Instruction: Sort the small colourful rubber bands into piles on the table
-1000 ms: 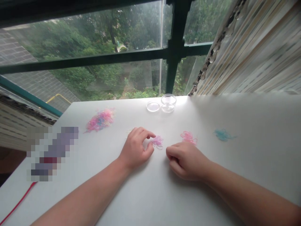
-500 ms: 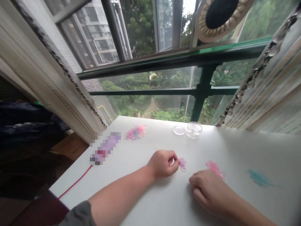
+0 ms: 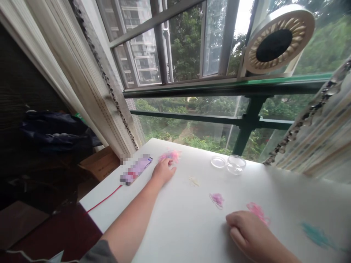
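Observation:
My left hand (image 3: pixel 164 170) reaches over the near edge of a loose pile of small mixed-colour bands (image 3: pixel 174 155), pink, orange and blue. Its thumb stands apart from the bent fingers and nothing shows between them; part of the pile is covered. Resting on the white table, my right hand (image 3: pixel 248 232) is closed in a fist, with no object visible in it. Just beyond it lies a heap of pink bands (image 3: pixel 258 212). A purple heap of bands (image 3: pixel 217 199) lies to its upper left, and a few pale yellow bands (image 3: pixel 193 181) lie farther left.
Two round clear containers, a shallow one (image 3: pixel 218 162) and a deeper one (image 3: pixel 236 165), stand near the table's far edge. Teal bands (image 3: pixel 315 234) lie at the right. A phone (image 3: pixel 137 171) with a red cable (image 3: pixel 104 199) sits at the left. A round fan (image 3: pixel 276 44) is by the window.
My left hand has left the purple heap and moved left and away to the mixed pile. The right hand keeps its place on the table. The view has shifted left.

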Motion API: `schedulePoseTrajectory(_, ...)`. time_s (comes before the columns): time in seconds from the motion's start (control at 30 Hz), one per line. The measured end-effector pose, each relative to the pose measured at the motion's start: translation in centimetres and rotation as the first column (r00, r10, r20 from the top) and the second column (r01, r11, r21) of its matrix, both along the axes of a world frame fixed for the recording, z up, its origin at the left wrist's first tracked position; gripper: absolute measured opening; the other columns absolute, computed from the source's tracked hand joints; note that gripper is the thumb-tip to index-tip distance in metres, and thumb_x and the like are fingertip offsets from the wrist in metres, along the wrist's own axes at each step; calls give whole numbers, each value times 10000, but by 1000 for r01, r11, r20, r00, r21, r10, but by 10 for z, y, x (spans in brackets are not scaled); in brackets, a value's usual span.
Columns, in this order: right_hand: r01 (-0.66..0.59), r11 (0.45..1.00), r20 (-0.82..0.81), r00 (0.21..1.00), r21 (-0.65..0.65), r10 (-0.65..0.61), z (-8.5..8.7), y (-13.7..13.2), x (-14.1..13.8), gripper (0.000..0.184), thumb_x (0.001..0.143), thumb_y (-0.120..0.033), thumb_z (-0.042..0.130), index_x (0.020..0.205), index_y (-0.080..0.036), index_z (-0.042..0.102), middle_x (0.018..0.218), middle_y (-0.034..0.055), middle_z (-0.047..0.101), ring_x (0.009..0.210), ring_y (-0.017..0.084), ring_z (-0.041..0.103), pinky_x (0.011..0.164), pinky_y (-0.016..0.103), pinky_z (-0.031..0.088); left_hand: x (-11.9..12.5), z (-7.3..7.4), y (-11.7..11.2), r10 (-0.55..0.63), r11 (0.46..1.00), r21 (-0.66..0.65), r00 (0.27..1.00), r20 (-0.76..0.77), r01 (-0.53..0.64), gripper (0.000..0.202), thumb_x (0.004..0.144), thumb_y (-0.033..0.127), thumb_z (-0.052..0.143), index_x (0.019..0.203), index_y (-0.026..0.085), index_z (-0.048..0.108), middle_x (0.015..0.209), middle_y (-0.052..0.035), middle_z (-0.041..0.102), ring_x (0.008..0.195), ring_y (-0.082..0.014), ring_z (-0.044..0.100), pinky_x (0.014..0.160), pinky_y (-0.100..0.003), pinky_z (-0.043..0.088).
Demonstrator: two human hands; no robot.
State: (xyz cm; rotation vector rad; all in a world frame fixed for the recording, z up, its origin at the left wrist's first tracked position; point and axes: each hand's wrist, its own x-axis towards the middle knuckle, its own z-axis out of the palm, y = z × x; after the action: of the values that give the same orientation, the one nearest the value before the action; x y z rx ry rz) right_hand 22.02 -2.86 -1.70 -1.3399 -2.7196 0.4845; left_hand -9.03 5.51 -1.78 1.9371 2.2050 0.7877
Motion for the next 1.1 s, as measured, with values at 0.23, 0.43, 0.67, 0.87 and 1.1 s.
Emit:
schedulePoseTrajectory(0.23,3,1000,30,1000,-24,-2,1,1,0,159,706,-129,363,560,-174,320,583,39,527,585,153,477,555,274,216,7,-8,14,70,997,8,997,-15,-70,416,718,355,626,1087,166,599,941,-87,636,937,-237,562,869,-329,423)
schedulePoseTrajectory(0.43,-6,999,15,1000,-32,6,1,1,1,164,715,-134,360,562,-174,315,582,38,523,583,152,474,554,278,210,2,-13,19,70,995,71,997,16,-71,284,742,316,611,983,171,648,898,-74,649,897,-208,570,839,-309,446)
schedulePoseTrajectory(0.67,1,999,27,1000,-37,0,3,1,-1,163,715,-147,365,559,-176,323,584,44,529,587,160,482,552,278,207,-2,-16,21,51,992,113,997,51,-57,174,753,233,594,890,174,685,899,-75,643,861,-191,587,838,-302,473)
schedulePoseTrajectory(0.87,5,1000,-4,1000,-21,-5,-1,1,1,161,708,-138,373,557,-176,331,582,41,529,585,157,479,551,278,208,-4,-16,19,20,988,148,995,94,-34,165,768,222,586,874,181,704,923,-74,640,890,-196,594,853,-314,485)
schedulePoseTrajectory(1.1,-3,1000,3,1000,-19,3,-4,2,1,163,723,-141,358,567,-174,322,583,38,526,585,154,478,555,277,217,-5,-13,17,26,981,187,986,166,-57,180,768,257,595,874,169,711,900,-74,646,810,-175,602,803,-300,502)
